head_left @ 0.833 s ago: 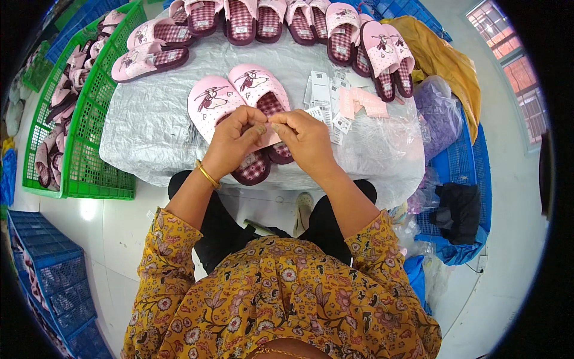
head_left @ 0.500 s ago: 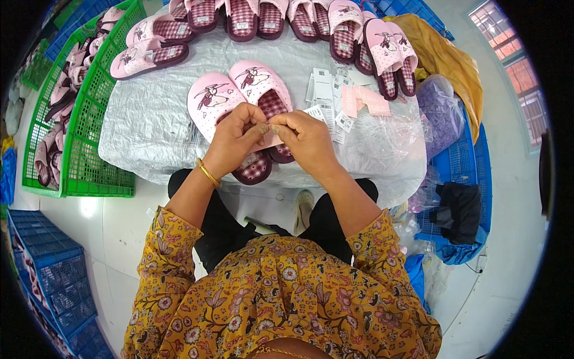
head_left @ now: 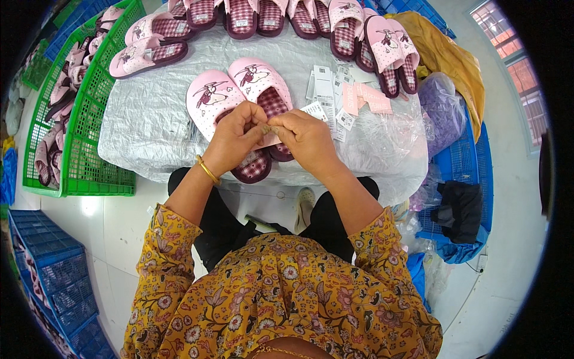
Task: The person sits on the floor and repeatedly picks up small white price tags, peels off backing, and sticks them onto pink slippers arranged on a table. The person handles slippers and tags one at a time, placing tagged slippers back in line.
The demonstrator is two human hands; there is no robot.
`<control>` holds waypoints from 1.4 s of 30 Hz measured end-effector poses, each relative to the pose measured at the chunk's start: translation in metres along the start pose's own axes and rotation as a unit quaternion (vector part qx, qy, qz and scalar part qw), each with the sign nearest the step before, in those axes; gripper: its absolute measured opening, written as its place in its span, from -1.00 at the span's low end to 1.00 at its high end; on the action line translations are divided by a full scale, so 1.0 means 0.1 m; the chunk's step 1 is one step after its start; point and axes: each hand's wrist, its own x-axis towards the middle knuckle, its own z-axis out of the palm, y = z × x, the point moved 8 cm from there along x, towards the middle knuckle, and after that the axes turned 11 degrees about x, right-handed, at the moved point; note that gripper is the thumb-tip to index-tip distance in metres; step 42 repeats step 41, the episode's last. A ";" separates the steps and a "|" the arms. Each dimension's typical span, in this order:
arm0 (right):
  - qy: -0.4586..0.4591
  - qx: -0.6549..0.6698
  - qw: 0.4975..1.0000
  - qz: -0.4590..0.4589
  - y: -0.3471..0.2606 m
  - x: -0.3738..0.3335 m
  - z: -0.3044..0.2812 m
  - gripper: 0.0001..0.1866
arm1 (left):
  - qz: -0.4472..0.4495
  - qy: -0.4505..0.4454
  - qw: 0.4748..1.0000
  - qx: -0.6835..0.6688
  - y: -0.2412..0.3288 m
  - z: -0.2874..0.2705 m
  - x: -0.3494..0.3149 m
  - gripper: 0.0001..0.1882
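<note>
Hands: left hand (head_left: 236, 139) and right hand (head_left: 306, 139) pinched together on a small tag (head_left: 267, 128); compared with a moment before, they have barely moved.
Meaning: fiddly tag work seems ongoing.
Left side: green mesh crate (head_left: 89, 155), rigid plastic, holding slippers.
Centre: pink slippers (head_left: 239, 99), soft, checked insoles, under the hands on the crinkly plastic-covered desk (head_left: 149, 128).
Right side: flat paper tags (head_left: 335, 99); blue crate (head_left: 463, 161).
</note>
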 end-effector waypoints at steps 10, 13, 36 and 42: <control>0.000 0.054 0.997 0.056 0.14 -0.04 -0.01 -0.87 | -0.006 -0.006 1.000 0.022 -0.01 0.00 -0.01 -0.84; -0.003 0.050 0.997 0.054 0.14 -0.04 -0.01 -0.86 | -0.014 -0.011 0.999 0.029 0.00 0.01 0.00 -0.84; -0.061 0.079 0.990 0.095 0.23 -0.02 0.05 -0.88 | 0.008 -0.061 0.996 0.070 0.04 0.06 -0.01 -0.92; -0.043 0.118 0.979 0.159 0.35 -0.03 0.06 -0.88 | 0.024 0.026 0.958 0.284 0.20 -0.04 -0.10 -0.84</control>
